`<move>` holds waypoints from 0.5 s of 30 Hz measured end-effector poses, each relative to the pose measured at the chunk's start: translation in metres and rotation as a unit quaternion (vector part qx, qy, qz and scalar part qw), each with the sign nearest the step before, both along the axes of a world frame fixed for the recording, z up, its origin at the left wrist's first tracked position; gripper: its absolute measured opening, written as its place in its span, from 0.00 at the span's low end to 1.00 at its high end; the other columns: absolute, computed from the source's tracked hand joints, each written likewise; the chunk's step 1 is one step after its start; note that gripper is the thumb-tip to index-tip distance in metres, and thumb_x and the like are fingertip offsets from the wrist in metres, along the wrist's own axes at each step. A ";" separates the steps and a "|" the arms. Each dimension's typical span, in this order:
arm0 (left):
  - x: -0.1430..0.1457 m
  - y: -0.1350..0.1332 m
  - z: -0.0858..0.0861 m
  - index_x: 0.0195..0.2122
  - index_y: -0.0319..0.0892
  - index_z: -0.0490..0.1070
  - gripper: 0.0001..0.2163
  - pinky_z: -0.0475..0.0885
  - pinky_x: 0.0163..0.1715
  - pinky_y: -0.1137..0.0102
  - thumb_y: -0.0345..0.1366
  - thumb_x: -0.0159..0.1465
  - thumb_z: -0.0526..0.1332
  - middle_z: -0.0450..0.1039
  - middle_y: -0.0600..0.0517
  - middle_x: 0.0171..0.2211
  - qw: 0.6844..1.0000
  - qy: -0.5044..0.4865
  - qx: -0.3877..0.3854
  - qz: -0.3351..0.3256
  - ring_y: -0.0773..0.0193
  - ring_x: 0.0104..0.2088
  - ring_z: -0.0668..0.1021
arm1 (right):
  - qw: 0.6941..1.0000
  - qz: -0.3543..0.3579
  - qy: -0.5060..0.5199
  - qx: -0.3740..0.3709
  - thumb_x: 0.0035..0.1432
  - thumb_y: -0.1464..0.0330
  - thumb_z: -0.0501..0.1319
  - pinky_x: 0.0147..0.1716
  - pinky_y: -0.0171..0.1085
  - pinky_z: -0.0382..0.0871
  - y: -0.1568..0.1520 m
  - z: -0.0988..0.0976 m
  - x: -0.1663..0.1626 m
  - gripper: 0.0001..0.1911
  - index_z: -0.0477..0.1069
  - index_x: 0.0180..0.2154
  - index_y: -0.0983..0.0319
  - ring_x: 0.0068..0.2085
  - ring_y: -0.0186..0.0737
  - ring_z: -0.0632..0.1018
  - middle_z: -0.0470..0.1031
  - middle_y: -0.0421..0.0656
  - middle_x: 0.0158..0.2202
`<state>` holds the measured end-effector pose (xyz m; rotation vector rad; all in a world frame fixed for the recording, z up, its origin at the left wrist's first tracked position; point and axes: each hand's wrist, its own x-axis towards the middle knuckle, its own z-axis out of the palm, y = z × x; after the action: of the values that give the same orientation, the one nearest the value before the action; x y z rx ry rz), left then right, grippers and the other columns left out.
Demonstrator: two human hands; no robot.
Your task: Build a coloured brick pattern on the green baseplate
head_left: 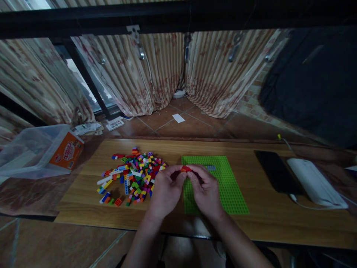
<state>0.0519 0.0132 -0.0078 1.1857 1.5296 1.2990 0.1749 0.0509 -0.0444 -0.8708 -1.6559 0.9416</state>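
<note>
Red brick (185, 169) sits between the fingertips of both hands, above the far left part of the green baseplate (231, 199). Left hand (169, 188) and right hand (206, 190) meet at it, thumbs and fingers pinching the brick from either side, the other fingers curled in. Fingers cover much of it, so I cannot tell whether it is one piece or several joined. Nor can I tell whether either hand touches the baseplate, which shows mostly under and to the right of the right hand. Just beyond the right hand's knuckles, a grey piece (211, 168) is on the baseplate.

Left of the left hand, a loose pile (141, 173) of mixed bricks spreads over the wooden table (80, 199), its near right edge partly hidden by that hand. Farther left, past the pile, a clear tub (30, 150) with an orange label (67, 150) lies off the table.

Well to the right of the right hand, a black phone (276, 172) lies beside a white box (315, 182), with a white cable (309, 207) near them. Beyond both hands, a white paper (178, 118) lies on the tiled floor (195, 111) before patterned curtains (164, 70).
</note>
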 end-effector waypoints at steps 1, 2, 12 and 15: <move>0.003 0.000 -0.002 0.41 0.39 0.79 0.09 0.72 0.34 0.72 0.32 0.63 0.60 0.80 0.49 0.34 1.000 0.014 0.004 0.005 0.64 0.33 0.79 | 1.000 -0.003 -0.002 0.000 0.65 0.69 0.58 0.45 0.40 0.72 0.000 0.000 0.001 0.10 0.76 0.44 0.57 0.43 0.39 0.78 0.78 0.43 0.41; 0.006 0.001 -0.003 0.41 0.39 0.79 0.09 0.72 0.34 0.72 0.32 0.63 0.59 0.81 0.49 0.35 0.999 0.031 0.007 0.013 0.63 0.33 0.79 | 1.000 -0.007 -0.006 0.001 0.65 0.69 0.58 0.45 0.40 0.72 0.000 0.000 0.002 0.10 0.76 0.43 0.57 0.43 0.39 0.78 0.78 0.43 0.41; 0.022 0.004 -0.011 0.40 0.39 0.78 0.09 0.73 0.35 0.71 0.31 0.64 0.58 0.81 0.48 0.35 0.994 0.083 0.025 0.074 0.62 0.34 0.80 | 0.998 -0.066 0.024 -0.009 0.65 0.68 0.58 0.44 0.40 0.73 -0.002 -0.002 0.002 0.09 0.76 0.41 0.58 0.42 0.39 0.79 0.79 0.44 0.39; 0.024 0.005 -0.013 0.42 0.39 0.78 0.10 0.74 0.37 0.71 0.31 0.65 0.57 0.81 0.47 0.37 0.995 0.059 0.030 0.077 0.62 0.36 0.81 | 0.994 -0.085 0.050 -0.041 0.64 0.66 0.58 0.42 0.40 0.73 -0.004 -0.002 -0.001 0.09 0.77 0.40 0.58 0.41 0.39 0.79 0.80 0.44 0.38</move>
<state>0.0760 0.0179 -0.0208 1.2202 1.7062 1.4058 0.1738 0.0471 -0.0460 -0.9876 -1.4434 0.9254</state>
